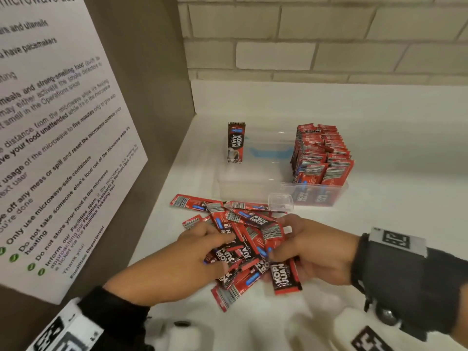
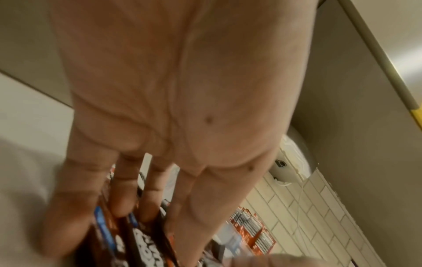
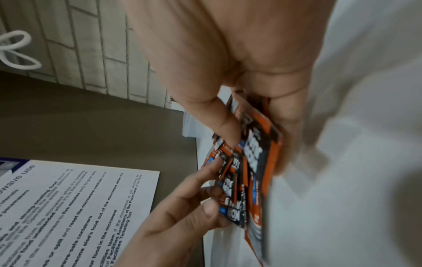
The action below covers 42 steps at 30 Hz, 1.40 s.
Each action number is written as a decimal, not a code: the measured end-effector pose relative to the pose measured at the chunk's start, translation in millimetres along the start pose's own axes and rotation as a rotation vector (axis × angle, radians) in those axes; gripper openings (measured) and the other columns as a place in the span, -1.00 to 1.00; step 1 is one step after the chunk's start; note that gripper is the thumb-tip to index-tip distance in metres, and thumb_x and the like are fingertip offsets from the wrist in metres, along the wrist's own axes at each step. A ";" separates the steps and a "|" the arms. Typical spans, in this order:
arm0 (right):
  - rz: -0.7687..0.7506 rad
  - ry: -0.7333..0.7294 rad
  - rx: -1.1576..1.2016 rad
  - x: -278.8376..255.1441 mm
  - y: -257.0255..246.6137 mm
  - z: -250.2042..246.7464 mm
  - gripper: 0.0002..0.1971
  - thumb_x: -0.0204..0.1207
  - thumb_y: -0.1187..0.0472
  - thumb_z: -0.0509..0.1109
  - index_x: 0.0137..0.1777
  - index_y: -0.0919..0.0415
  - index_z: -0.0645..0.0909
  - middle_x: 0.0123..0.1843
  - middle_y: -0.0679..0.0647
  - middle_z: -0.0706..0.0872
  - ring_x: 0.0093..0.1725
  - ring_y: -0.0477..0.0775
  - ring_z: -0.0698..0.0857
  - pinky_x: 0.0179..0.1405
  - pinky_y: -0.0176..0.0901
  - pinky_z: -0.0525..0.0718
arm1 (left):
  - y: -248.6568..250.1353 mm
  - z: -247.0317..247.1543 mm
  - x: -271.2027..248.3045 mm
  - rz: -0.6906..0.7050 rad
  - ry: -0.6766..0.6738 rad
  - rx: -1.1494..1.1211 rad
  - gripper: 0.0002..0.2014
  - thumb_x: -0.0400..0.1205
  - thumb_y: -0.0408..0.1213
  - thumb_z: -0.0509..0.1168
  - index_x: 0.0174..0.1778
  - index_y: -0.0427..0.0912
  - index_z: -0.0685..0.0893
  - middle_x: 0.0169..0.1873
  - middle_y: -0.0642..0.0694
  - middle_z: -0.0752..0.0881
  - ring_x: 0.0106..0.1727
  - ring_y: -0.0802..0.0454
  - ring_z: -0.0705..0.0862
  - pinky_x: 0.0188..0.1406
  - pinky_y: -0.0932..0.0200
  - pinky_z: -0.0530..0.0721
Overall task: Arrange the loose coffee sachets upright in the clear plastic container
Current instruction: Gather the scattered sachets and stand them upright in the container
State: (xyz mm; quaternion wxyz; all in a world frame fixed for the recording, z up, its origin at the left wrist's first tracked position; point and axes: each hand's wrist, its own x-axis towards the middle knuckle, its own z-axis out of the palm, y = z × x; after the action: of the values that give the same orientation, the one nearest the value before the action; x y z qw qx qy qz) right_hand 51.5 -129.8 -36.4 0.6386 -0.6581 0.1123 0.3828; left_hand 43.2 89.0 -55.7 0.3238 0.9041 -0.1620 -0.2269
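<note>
Red and black coffee sachets lie in a loose heap on the white worktop right in front of you, just this side of the clear plastic container. Your left hand lies over the left of the heap, its fingers spread across the packets with the thumb below them; you hold several there. Your right hand comes in from the other side with its grip clamped on a small bundle of sachets, thumb on the printed face and fingers behind. In the container, a packed block of upright sachets fills the right end, and a single sachet stands upright against the far left corner, with bare space between them. A small clear lid sits at the container's near wall. To your left a printed microwave notice hangs on the brown side panel, and pale brick tiles run behind the worktop.
</note>
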 end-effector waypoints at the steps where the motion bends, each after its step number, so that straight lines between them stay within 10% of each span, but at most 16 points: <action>1: -0.005 -0.009 0.002 2.5 -0.4 2.0 -0.65 0.46 0.67 0.25 0.00 0.20 0.54 -0.14 0.22 0.79 -0.31 0.10 0.78 -0.28 0.02 0.78 | 1.0 1.3 0.1 0.019 0.002 -0.024 -0.55 0.67 -0.15 0.28 0.47 0.22 0.38 0.21 0.39 0.29 0.34 0.37 0.35 0.41 0.42 0.30; 5: -0.026 -0.047 0.004 10.9 -2.1 7.5 -0.72 0.52 0.53 0.29 -0.02 0.14 0.65 -0.05 0.18 0.79 -0.11 0.14 0.77 0.00 0.18 0.73 | 4.5 5.9 -0.8 0.093 0.001 -0.137 -0.75 0.64 -0.21 0.33 0.08 0.31 0.57 0.09 0.25 0.50 0.11 0.41 0.51 0.16 0.49 0.47; 10: -0.091 -0.132 0.024 15.8 0.5 17.0 -0.75 0.53 0.53 0.28 0.09 0.23 0.61 -0.18 0.19 0.73 -0.35 0.09 0.75 -0.51 -0.10 0.73 | 8.0 8.1 3.7 0.132 0.012 -0.298 -0.70 0.54 -0.42 0.37 -0.13 0.11 0.47 -0.17 0.14 0.59 -0.10 0.29 0.57 0.03 0.20 0.62; 15: -0.150 -0.122 0.003 17.5 7.4 21.1 -0.71 0.49 0.59 0.29 0.18 0.37 0.53 -0.16 0.24 0.71 -0.42 0.04 0.73 -0.59 -0.23 0.66 | 10.2 6.0 1.4 0.114 0.009 -0.412 -0.66 0.39 -0.41 0.33 -0.24 0.13 0.37 -0.30 0.14 0.52 -0.17 0.12 0.52 -0.01 -0.19 0.62; 21: -0.129 -0.119 -0.050 9.4 6.0 5.4 -0.68 0.43 0.61 0.35 0.08 0.27 0.50 -0.04 0.30 0.76 -0.19 0.23 0.75 -0.18 0.05 0.75 | 15.6 -0.8 -5.0 0.172 0.046 -0.747 -0.60 0.10 -0.28 0.36 -0.22 0.06 0.37 -0.35 0.15 0.41 -0.32 0.17 0.45 -0.22 0.07 0.58; 27: -0.240 -0.166 -0.026 -10.0 -5.8 -14.5 -0.55 0.17 0.47 0.46 0.06 0.23 0.48 -0.07 0.23 0.77 -0.22 0.16 0.75 -0.14 0.05 0.76 | 12.2 -8.3 -9.8 0.268 0.405 -0.896 -0.69 0.15 -0.17 0.37 -0.18 0.06 0.62 -0.39 0.12 0.41 -0.39 0.19 0.43 -0.34 0.30 0.50; 32: -0.449 -0.081 0.011 -13.4 -22.6 -11.1 -0.57 0.29 0.53 0.48 0.09 0.22 0.44 -0.12 0.20 0.77 -0.20 0.16 0.75 -0.16 0.05 0.76 | 13.7 -4.7 7.9 0.166 0.789 -1.004 -0.67 0.20 0.13 0.35 -0.18 0.11 0.59 -0.38 0.18 0.61 -0.27 0.22 0.59 -0.15 0.09 0.46; 38: -0.553 -0.069 0.060 -2.6 -49.2 5.2 -0.59 0.42 0.59 0.36 0.21 0.27 0.42 -0.09 0.20 0.76 -0.18 0.16 0.74 -0.17 0.02 0.76 | 49.5 -9.0 35.6 0.277 0.287 -1.350 -0.09 0.20 0.08 0.63 0.45 -0.04 0.42 0.20 -0.23 0.72 0.13 -0.15 0.71 0.18 -0.19 0.67; 42: -0.591 -0.044 0.050 7.4 -56.8 9.8 -0.57 0.44 0.58 0.35 0.17 0.21 0.32 -0.06 0.22 0.73 -0.11 0.18 0.72 0.00 0.11 0.72 | 59.9 -19.6 51.7 0.129 0.157 -1.462 -0.41 0.29 -0.14 0.58 0.24 -0.25 0.69 0.15 -0.37 0.72 0.02 -0.25 0.76 0.15 -0.18 0.67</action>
State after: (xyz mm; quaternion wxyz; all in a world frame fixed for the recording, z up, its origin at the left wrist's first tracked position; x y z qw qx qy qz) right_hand 89.2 -109.1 2.8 0.7407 -0.6379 -0.0886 0.1913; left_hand 88.2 32.1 -18.6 0.8671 0.4598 0.0012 -0.1919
